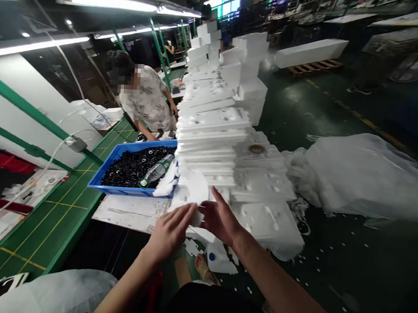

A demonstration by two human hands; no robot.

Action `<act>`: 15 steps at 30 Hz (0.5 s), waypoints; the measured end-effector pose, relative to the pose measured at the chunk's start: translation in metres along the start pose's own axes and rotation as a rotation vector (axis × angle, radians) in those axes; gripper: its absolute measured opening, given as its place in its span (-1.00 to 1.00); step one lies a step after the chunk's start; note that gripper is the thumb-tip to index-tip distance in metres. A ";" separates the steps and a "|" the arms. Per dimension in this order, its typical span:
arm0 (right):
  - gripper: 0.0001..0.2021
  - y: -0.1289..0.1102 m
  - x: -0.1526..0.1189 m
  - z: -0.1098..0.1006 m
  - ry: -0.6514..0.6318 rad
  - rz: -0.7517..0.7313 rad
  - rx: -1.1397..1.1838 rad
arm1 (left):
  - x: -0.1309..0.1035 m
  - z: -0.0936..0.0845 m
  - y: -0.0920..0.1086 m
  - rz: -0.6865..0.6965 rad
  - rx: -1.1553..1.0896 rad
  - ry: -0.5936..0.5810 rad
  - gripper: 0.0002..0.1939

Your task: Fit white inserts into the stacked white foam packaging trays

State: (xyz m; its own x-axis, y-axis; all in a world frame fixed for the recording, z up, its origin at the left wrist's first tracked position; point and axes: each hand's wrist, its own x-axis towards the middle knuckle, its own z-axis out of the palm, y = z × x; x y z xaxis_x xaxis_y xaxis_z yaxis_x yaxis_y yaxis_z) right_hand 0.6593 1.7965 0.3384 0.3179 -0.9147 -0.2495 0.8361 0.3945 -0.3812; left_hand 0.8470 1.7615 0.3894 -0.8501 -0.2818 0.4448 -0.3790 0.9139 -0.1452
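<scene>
- Left hand (171, 229) bends its fingers beside a blurred white piece (197, 218); grip unclear.
- Right hand (222, 219) curves loosely opposite, thumb raised; its hold is unclear.
- White piece sits between them, near a blue bin (122, 190).

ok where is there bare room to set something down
Mostly bare: the white tabletop strip between the blue bin and the left hand; also the middle of the green bench, left of the bin. Crowded: the bin, full of black parts with a bottle on top, and the white stack beside it.
</scene>
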 end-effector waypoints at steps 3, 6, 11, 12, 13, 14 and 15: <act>-0.60 -0.015 -0.086 -0.055 0.198 -0.047 0.028 | 0.030 0.023 0.092 0.229 -0.032 -0.127 -0.55; -0.68 -0.016 -0.173 -0.120 0.495 -0.149 0.067 | 0.058 0.056 0.179 0.419 -0.151 -0.221 -0.59; -0.57 -0.006 -0.300 -0.202 0.966 -0.441 -0.032 | 0.095 0.094 0.298 0.532 -0.501 -0.342 -0.51; -0.55 -0.006 -0.322 -0.212 0.984 -0.499 -0.076 | 0.104 0.095 0.315 0.499 -0.595 -0.406 -0.45; -0.54 -0.008 -0.343 -0.220 0.986 -0.550 -0.123 | 0.113 0.093 0.330 0.454 -0.701 -0.488 -0.36; -0.54 -0.011 -0.363 -0.226 0.977 -0.596 -0.173 | 0.122 0.091 0.342 0.397 -0.817 -0.570 -0.25; -0.54 -0.015 -0.382 -0.230 0.958 -0.637 -0.225 | 0.132 0.088 0.352 0.326 -0.940 -0.632 -0.16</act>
State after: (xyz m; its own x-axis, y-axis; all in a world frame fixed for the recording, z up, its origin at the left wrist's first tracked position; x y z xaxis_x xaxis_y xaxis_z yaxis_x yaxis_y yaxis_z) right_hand 0.4229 2.1601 0.2343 -0.6768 -0.5506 -0.4886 0.5941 -0.0166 -0.8042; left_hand 0.5690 2.0207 0.3189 -0.9872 0.1520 -0.0484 0.0836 0.7511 0.6549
